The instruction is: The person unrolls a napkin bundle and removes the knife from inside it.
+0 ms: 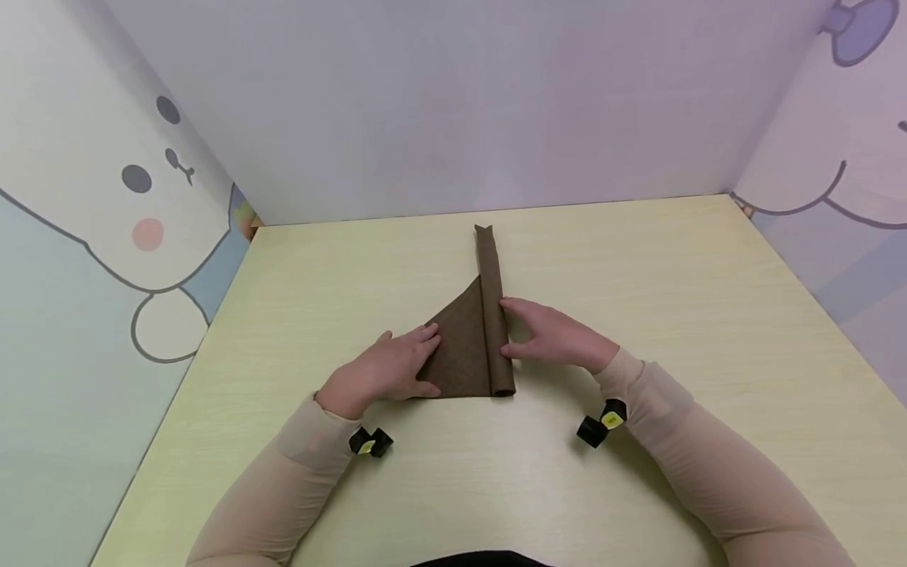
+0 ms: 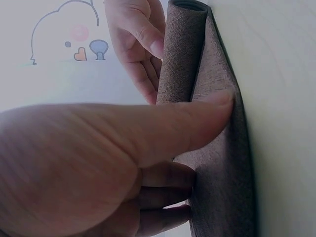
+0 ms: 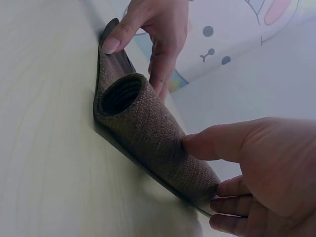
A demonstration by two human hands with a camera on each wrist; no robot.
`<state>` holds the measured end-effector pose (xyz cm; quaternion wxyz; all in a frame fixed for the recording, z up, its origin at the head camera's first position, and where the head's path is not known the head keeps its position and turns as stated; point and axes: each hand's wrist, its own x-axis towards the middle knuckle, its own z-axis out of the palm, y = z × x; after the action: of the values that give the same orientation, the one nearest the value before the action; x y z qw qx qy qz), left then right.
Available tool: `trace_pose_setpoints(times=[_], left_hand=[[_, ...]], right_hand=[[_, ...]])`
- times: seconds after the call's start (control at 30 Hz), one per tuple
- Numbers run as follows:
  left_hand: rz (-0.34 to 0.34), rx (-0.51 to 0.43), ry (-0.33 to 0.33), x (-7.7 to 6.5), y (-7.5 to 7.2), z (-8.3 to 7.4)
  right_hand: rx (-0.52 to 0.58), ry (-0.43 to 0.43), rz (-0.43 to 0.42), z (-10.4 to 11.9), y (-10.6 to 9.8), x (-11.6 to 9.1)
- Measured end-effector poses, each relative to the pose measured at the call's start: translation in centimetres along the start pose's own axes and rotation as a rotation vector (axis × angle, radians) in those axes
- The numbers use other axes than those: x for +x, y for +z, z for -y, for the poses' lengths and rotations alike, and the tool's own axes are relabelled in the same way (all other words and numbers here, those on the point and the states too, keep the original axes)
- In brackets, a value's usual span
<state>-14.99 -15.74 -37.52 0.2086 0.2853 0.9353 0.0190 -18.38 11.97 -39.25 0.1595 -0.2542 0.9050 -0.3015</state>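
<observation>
A brown woven cloth (image 1: 459, 350) lies on the table, its right side wound into a tight roll (image 1: 494, 315) that runs away from me. The flat part on the left has a slanting far edge. My left hand (image 1: 386, 368) rests on the left edge of that flat part, thumb and fingers spread. In the left wrist view, the left thumb (image 2: 197, 118) lies straight across the cloth. Against the right side of the roll, my right hand (image 1: 556, 335) touches with thumb and fingertips. The right wrist view shows the hollow near end of the roll (image 3: 121, 98).
The pale wooden table (image 1: 638, 260) extends around the cloth on all sides. A plain light wall (image 1: 453, 110) stands along its far edge. Panels with cartoon animals (image 1: 152, 197) flank it left and right. Small black cameras (image 1: 602, 421) sit at both wrists.
</observation>
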Motion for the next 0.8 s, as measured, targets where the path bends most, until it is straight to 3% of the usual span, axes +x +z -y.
trace_pose_setpoints(times=[0.8], left_hand=[[-0.003, 0.029, 0.001, 0.34, 0.24, 0.12]], right_hand=[[0.009, -0.013, -0.001, 0.22, -0.09, -0.04]])
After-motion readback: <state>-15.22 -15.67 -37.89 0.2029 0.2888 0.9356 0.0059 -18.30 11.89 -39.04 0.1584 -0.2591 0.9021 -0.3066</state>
